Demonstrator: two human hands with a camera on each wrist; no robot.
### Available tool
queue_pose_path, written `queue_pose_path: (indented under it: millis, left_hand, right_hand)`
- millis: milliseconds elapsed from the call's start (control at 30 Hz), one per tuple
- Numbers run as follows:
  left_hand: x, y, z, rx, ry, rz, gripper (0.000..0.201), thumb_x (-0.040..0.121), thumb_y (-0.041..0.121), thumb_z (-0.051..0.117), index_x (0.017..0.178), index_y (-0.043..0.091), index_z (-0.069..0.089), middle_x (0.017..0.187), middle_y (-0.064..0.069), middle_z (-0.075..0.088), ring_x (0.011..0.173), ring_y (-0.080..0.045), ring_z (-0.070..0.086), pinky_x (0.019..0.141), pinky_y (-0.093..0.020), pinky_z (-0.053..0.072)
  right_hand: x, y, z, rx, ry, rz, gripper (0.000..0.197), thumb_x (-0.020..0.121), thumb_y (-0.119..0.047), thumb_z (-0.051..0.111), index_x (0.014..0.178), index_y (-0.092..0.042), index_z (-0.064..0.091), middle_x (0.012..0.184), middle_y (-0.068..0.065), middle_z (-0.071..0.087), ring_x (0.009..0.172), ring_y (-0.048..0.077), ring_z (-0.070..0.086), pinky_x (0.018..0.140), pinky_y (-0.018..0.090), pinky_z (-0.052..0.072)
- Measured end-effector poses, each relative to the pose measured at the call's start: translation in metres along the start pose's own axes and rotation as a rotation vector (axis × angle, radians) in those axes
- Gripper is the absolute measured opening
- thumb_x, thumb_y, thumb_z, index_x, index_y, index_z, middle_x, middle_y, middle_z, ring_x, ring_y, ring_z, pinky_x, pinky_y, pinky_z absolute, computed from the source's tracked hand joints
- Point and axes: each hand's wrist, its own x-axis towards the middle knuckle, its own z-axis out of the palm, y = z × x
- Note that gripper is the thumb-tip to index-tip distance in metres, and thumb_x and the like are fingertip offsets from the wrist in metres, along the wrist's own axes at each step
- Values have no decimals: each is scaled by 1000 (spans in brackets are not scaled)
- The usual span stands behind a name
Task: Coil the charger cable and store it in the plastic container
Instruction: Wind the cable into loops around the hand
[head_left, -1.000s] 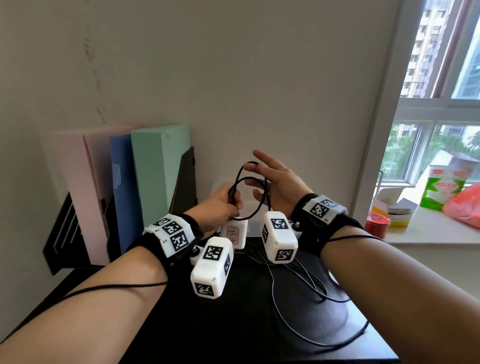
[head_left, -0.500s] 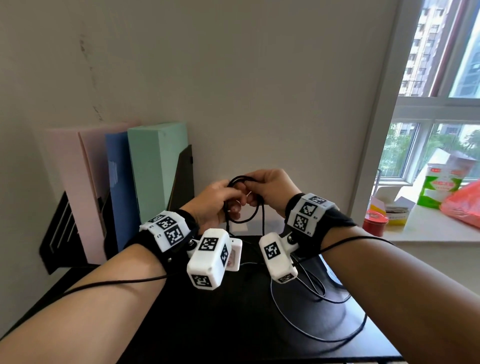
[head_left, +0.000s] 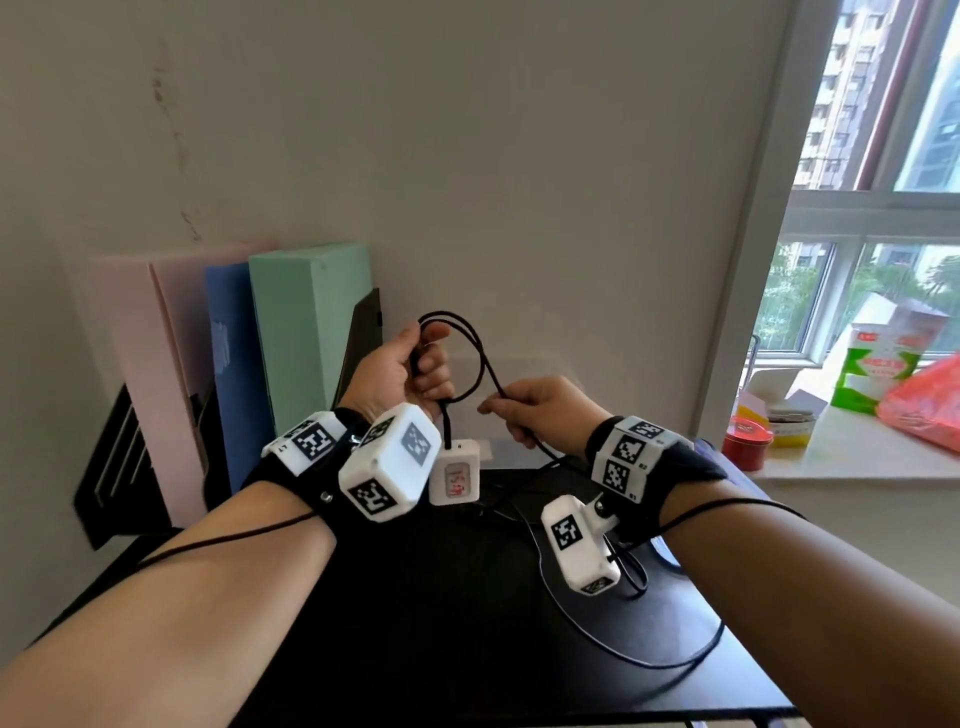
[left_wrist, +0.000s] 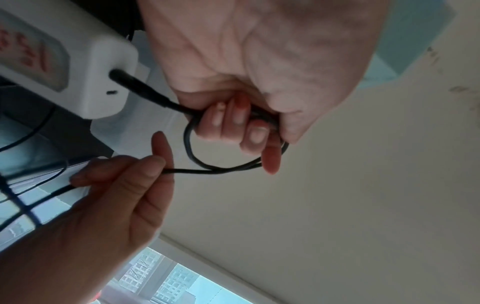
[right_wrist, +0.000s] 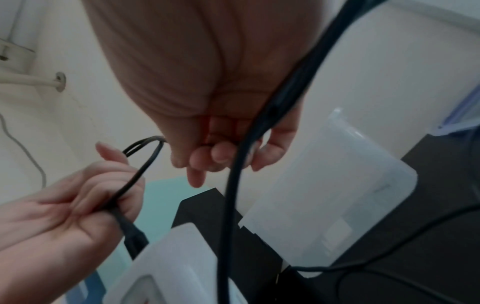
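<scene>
Left hand raised above the bench, its fingers curled tightly round the gathered turns of the black cable; two loops arch out of the top of this grip, which serves as the fixed anchor about which the coil is built. The white charger hangs free just below the left hand on its short lead, probably left dangling so that its weight keeps the first turns taut. Right hand, level with and just beside the charger, pinches the running cable between thumb and forefinger, the other fingers loosely bent; it holds the strand a little apart from the left hand, seemingly to feed the next turn. Past this pinch the uncoiled remainder trails down and lies in slack curves on the bench, so coiling appears to be at an early stage. The container, translucent plastic, stands on the bench behind the charger, near both hands and not yet in use.
</scene>
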Motion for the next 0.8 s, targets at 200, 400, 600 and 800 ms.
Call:
queue_pose_path:
  millis: [200, 400, 600, 800]
  left_hand:
    - [0, 8, -9, -11, 68, 62, 37, 98, 29, 34, 74, 10, 57, 40, 5, 32, 31, -7, 25, 34, -17, 21]
    - [-3, 5, -11, 85, -1, -79, 49, 95, 32, 33, 63, 12, 65, 41, 5, 33, 31, -7, 26, 37, -16, 19]
    - [-5, -5, 0, 81, -60, -101, 38, 94, 30, 31, 72, 11, 55, 45, 4, 35, 35, -8, 27, 40, -18, 20]
    - [-2, -2, 0, 63, 5, -47, 34, 91, 28, 27, 66, 14, 45, 49, 2, 42, 41, -11, 32, 44, -21, 25]
  right_hand:
    - [-1, 14, -11, -261, -52, 70, 21, 96, -21, 47, 89, -14, 65, 59, 0, 57, 52, 17, 53, 61, 27, 48]
    - [6, 5, -20, -107, 244, 8, 25, 95, -17, 46, 79, -9, 64, 56, -1, 52, 39, 0, 46, 45, 9, 39]
    - [6, -25, -4, 368, 86, 159, 32, 99, -26, 39, 82, -8, 58, 70, 7, 64, 45, 18, 54, 44, 22, 47]
    - [6, -21, -1, 150, 30, 73, 17, 92, -27, 54, 83, -15, 62, 70, -2, 66, 43, 7, 39, 42, 17, 33]
